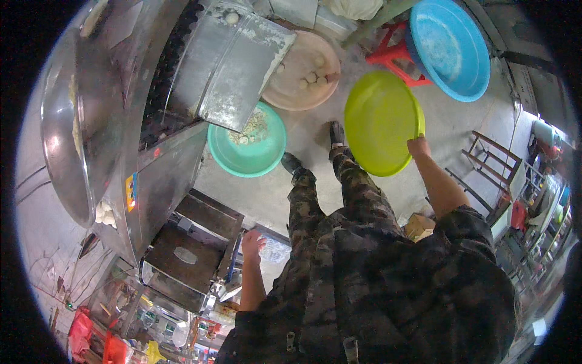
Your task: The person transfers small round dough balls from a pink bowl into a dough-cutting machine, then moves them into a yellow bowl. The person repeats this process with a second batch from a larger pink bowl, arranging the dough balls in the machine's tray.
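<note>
My right hand (419, 146) grips the rim of a yellow-green plastic basin (382, 123), which is tilted beside my right leg. My left hand (253, 245) hangs at my left side with its fingers apart, holding nothing. Ahead on the left, a turquoise basin (268, 159) with pale crumbly pieces inside stands on the floor below the metal chute (241, 86) of a steel machine. Behind it a pinkish basin (291, 101) holds several round, dough-like balls. A blue basin (454, 50), dusted with white powder, rests on a red plastic stool (395, 57).
The steel machine (168, 182) with a large metal bowl (66, 132) stands on the left. A dark metal cabinet (195, 255) is near my left hand. On the right are a metal-framed rack (495, 168) and a cardboard box (418, 226) close to my leg.
</note>
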A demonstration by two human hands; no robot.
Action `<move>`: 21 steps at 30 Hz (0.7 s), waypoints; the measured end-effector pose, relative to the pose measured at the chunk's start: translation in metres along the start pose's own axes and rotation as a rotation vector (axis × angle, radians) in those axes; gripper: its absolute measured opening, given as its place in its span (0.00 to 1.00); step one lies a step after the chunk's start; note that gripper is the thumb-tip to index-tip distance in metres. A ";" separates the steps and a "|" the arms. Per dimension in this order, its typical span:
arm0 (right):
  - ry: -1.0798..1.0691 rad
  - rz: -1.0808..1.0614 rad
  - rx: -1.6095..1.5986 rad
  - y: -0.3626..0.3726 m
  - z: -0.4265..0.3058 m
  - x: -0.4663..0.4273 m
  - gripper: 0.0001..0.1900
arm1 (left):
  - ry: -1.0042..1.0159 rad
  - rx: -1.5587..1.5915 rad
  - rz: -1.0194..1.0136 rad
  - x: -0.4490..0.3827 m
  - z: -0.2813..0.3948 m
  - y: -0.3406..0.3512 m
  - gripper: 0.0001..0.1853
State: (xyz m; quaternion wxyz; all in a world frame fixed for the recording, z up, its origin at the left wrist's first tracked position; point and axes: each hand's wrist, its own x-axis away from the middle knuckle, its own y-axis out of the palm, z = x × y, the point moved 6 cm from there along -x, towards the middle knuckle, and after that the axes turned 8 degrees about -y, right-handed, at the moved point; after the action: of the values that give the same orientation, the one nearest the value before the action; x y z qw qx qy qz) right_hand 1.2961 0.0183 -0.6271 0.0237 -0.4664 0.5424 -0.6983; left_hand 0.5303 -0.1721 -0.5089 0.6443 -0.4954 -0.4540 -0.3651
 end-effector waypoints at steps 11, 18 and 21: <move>-0.009 -0.126 0.258 -0.011 -0.029 -0.070 0.33 | 0.103 -0.141 -0.036 0.003 0.053 0.090 0.23; -0.147 -0.070 0.337 0.039 0.011 -0.148 0.28 | 0.244 -0.250 -0.046 -0.054 0.127 0.145 0.24; -0.225 -0.059 0.393 0.078 0.035 -0.207 0.26 | 0.307 -0.223 -0.085 -0.104 0.138 0.180 0.22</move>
State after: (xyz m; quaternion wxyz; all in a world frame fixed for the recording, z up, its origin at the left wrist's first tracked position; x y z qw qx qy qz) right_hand 1.3995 0.0724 -0.8185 0.1541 -0.5432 0.3762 -0.7346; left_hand 0.6316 0.0078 -0.6489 0.6310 -0.4826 -0.3275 -0.5116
